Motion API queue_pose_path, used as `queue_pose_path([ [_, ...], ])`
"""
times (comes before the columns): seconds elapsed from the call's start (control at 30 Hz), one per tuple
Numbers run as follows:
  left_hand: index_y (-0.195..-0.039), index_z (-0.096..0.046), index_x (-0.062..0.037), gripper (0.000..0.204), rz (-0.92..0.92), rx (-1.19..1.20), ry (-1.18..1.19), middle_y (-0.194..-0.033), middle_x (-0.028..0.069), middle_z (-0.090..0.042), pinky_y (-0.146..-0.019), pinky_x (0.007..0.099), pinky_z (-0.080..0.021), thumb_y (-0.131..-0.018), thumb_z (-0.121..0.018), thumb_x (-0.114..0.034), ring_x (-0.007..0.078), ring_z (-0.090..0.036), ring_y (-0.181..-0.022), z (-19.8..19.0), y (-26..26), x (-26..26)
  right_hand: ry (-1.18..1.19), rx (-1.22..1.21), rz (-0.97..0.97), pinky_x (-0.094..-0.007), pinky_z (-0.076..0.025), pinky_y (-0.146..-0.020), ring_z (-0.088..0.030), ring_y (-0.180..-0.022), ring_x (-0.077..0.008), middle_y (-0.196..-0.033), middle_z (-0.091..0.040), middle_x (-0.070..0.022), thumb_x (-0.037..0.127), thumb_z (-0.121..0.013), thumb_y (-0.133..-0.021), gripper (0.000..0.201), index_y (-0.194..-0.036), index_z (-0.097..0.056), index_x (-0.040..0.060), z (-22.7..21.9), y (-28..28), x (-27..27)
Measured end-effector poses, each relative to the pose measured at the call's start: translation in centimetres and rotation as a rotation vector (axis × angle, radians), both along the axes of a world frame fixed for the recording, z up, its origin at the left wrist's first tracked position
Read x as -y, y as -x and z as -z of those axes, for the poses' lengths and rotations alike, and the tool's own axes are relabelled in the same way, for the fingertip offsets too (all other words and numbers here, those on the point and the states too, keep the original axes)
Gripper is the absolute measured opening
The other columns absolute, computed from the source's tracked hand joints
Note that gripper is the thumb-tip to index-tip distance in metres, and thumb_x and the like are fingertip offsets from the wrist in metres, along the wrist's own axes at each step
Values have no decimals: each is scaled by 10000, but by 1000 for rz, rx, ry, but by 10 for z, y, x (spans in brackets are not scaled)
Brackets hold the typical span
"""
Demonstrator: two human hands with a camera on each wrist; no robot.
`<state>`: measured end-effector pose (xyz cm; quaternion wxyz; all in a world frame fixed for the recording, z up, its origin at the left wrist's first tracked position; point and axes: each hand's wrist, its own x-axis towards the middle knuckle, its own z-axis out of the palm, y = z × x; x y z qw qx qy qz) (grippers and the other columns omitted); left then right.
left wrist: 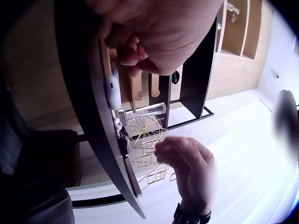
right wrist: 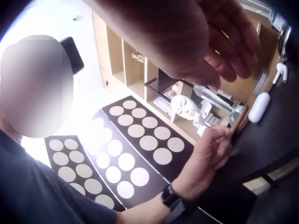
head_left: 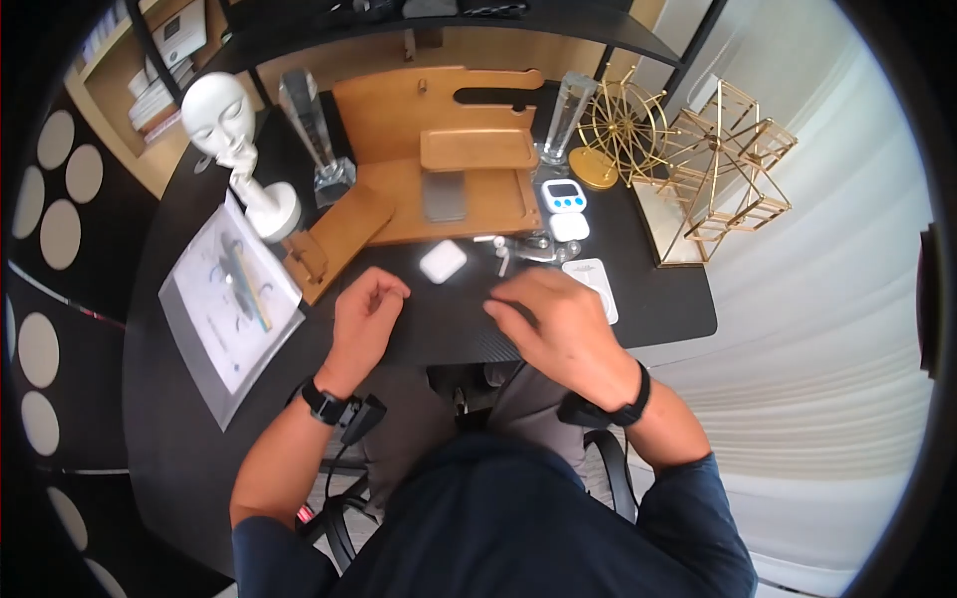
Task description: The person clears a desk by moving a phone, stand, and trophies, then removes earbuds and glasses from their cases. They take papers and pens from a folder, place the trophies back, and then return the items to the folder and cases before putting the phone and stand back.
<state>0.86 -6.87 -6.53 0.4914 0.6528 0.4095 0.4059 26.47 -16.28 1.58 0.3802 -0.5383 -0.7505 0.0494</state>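
A white rounded case [head_left: 443,261] lies on the black desk between the hands and beyond them; it also shows in the right wrist view [right wrist: 259,108]. The left hand [head_left: 367,324] hovers at the near left of it, fingers loosely curled around nothing visible. To the right, the right hand [head_left: 566,327] is above the desk, its fingers slightly bent and apart, with nothing seen in them. White earbuds [head_left: 503,261] lie just beyond its fingertips, beside small clear and dark items [head_left: 539,246]. A flat white item [head_left: 599,285] is partly hidden behind the right hand.
A wooden stand [head_left: 384,130] at the back holds a grey slab [head_left: 445,196]. Beside it are a white timer [head_left: 564,195], glass trophies [head_left: 307,115] and golden wheel ornaments [head_left: 623,125]. A white sculpture [head_left: 269,209] and a sleeved paper [head_left: 229,309] are at left.
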Motion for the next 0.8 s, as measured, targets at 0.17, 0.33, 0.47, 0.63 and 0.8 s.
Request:
queue_pose_path([
  [0.17,-966,-657,-40,142,18,26,-39,-824,-73,-548,-645,213,-357,-1072,-578,-94,5,-439,-727,0,-1,-2,349,-24,-73,-450,-552,-652,-694,-737,-360,-813,-701,-140,121,-789,-920,99,-898,-750,33,-9,-20,70],
  [0.33,-883,-629,-30,226,0,10,-74,-809,-62,-544,-654,236,-355,-1071,-558,-133,25,-438,-724,-1,-1,-3,653,124,30,-471,-577,-748,-724,-844,-399,-903,-742,-191,254,-803,-918,265,-1043,-764,23,76,-58,142],
  [0.47,-845,-604,-31,246,-10,-46,-38,-796,-52,-545,-650,239,-342,-1061,-558,-139,29,-435,-727,-8,-1,2,614,371,322,-502,-600,-846,-738,-905,-426,-934,-756,-216,341,-809,-897,403,-1138,-749,23,160,-96,202],
  [0.63,-827,-579,-23,230,-31,20,46,-790,-12,-581,-688,247,-410,-1050,-561,-71,57,-509,-760,-7,-4,9,1047,308,428,-535,-609,-837,-761,-928,-425,-973,-774,-244,388,-745,-918,410,-1124,-773,35,218,-112,233],
  [0.8,-832,-596,-6,199,-18,25,61,-768,-15,-593,-647,247,-416,-1029,-567,-22,43,-508,-720,-3,1,10,1223,393,381,-547,-611,-818,-762,-876,-439,-902,-772,-241,350,-662,-934,324,-996,-803,65,257,-114,222],
])
